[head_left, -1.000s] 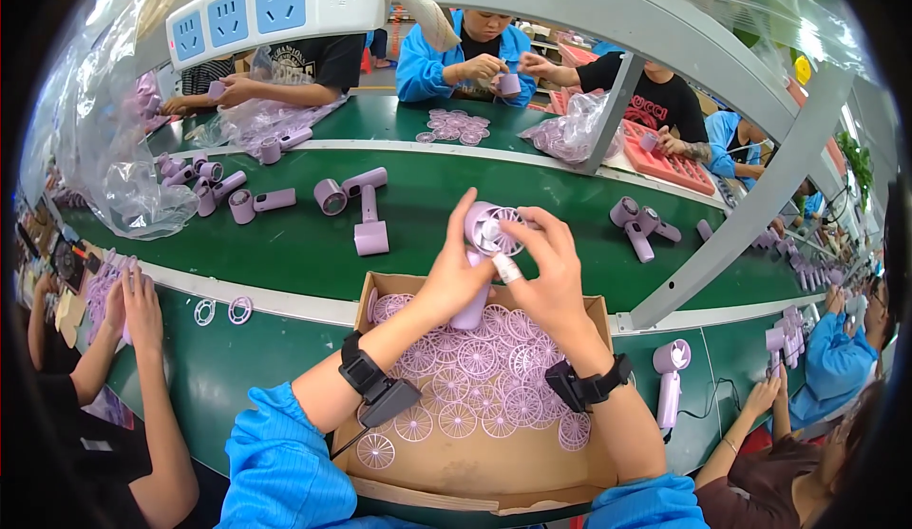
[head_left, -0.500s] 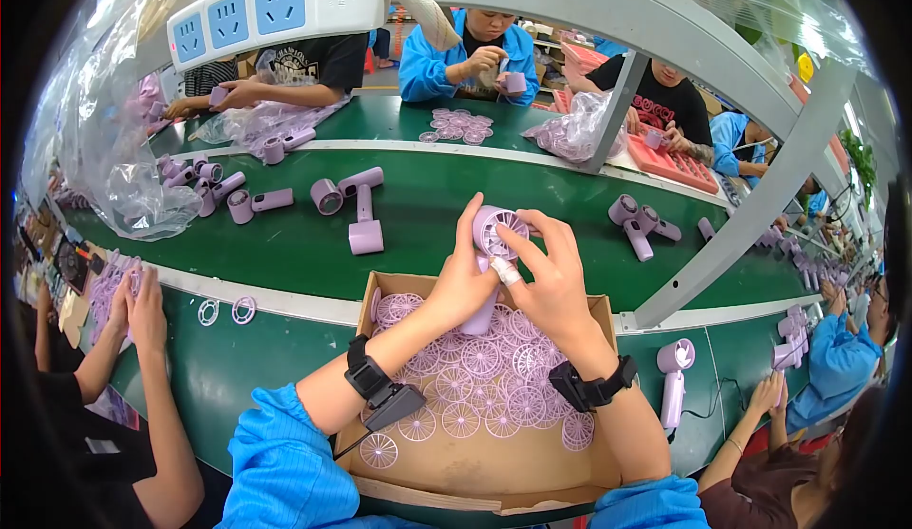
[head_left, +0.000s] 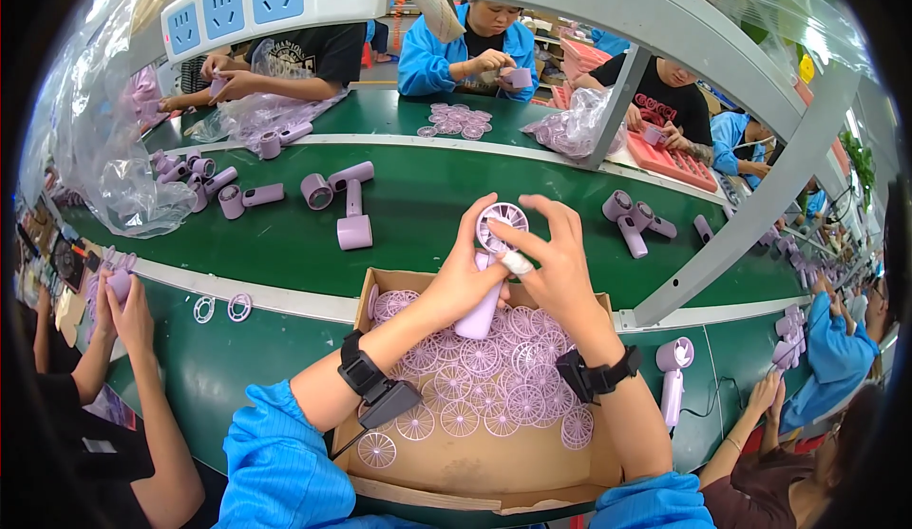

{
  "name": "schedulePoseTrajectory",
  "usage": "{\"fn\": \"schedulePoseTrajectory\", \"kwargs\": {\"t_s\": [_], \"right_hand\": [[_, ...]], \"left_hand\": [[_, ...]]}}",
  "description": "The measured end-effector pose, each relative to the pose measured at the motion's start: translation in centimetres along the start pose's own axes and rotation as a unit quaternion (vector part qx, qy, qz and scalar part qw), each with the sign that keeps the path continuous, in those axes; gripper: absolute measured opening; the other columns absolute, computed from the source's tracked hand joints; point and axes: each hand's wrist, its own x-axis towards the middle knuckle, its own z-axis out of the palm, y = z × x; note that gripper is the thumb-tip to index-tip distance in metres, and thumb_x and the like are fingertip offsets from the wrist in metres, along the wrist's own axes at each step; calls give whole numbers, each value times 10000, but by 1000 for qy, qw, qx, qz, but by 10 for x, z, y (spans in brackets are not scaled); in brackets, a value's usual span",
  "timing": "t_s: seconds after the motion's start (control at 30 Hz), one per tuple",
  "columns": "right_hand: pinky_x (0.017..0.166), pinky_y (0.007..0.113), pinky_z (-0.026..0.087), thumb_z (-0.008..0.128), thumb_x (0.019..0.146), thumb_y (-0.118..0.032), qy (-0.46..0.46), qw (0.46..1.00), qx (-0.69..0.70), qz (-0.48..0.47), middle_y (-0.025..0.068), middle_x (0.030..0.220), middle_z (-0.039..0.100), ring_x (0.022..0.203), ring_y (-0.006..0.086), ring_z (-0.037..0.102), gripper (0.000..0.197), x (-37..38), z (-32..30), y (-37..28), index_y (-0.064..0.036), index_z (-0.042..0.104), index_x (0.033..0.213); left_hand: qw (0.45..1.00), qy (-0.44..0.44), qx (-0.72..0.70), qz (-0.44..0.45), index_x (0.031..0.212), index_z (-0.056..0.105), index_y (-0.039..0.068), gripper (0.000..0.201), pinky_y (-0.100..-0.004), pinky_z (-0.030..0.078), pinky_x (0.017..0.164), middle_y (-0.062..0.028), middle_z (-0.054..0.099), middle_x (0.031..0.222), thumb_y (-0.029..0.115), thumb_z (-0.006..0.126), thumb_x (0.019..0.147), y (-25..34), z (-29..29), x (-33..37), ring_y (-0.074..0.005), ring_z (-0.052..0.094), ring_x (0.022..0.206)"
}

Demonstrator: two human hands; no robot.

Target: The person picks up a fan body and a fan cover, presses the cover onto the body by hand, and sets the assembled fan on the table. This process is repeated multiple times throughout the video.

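Note:
A lilac handheld fan [head_left: 478, 312] is tilted above the cardboard box, its round head facing up and its handle pointing down. My left hand [head_left: 459, 280] is closed around it just below the head. Over the head's front, a spoked lilac grille [head_left: 503, 222] shows. My right hand [head_left: 560, 268] has its fingers spread, with one fingertip on the grille and a white-wrapped finger beside the rim; its upper fingers are blurred. Beneath both hands, the cardboard box [head_left: 446, 477] holds many loose lilac spoked grilles [head_left: 460, 418].
Several lilac fan bodies [head_left: 354, 232] lie on the green belt [head_left: 427, 187] ahead. At right stands a fan [head_left: 674, 377] beside a cable. Two rings [head_left: 239, 307] lie left of the box. A grey metal post [head_left: 722, 216] slants at right; co-workers sit around.
My right hand's upper fingers have lifted from the fan head's rim. The fan has turned slightly, showing more of its handle. Fan bodies on the belt have shifted slightly left in view.

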Motion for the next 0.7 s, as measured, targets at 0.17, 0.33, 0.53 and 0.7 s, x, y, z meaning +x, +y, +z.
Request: {"fn": "schedulePoseTrajectory", "kwargs": {"t_s": [0.17, 0.33, 0.53, 0.7], "right_hand": [[838, 315, 477, 620, 853, -80, 39, 750, 561, 349, 82, 1152, 565, 1037, 183, 538, 369, -3, 8, -11, -70, 560, 1217], [813, 273, 489, 544, 923, -144, 15, 748, 557, 360, 88, 1159, 559, 1011, 130, 552, 382, -7, 13, -2, -79, 485, 1295], [755, 284, 521, 512, 950, -247, 24, 726, 580, 368, 104, 1141, 570, 933, 159, 610, 383, -6, 6, 9, -81, 483, 1294], [703, 304, 541, 480, 953, -310, -163, 716, 441, 516, 117, 1072, 612, 847, 212, 658, 365, 18, 12, 66, -74, 550, 1222]], "left_hand": [[997, -27, -56, 39, 1469, 96, 255, 697, -277, 512, 493, -117, 528, 992, 114, 490, 912, 0, 2, 1, -135, 563, 592], [997, -31, -48, 46, 1460, 184, 255, 549, -252, 488, 485, -90, 555, 862, 262, 436, 973, 1, -3, -1, -124, 550, 572], [997, -65, -30, 26, 1460, 198, 265, 529, -243, 474, 472, -72, 559, 818, 311, 420, 982, 7, -2, 4, -111, 543, 551], [985, 77, -135, -76, 1465, 190, 213, 577, -328, 520, 680, -116, 581, 930, 281, 463, 961, -5, -23, 21, -197, 599, 795]]}}
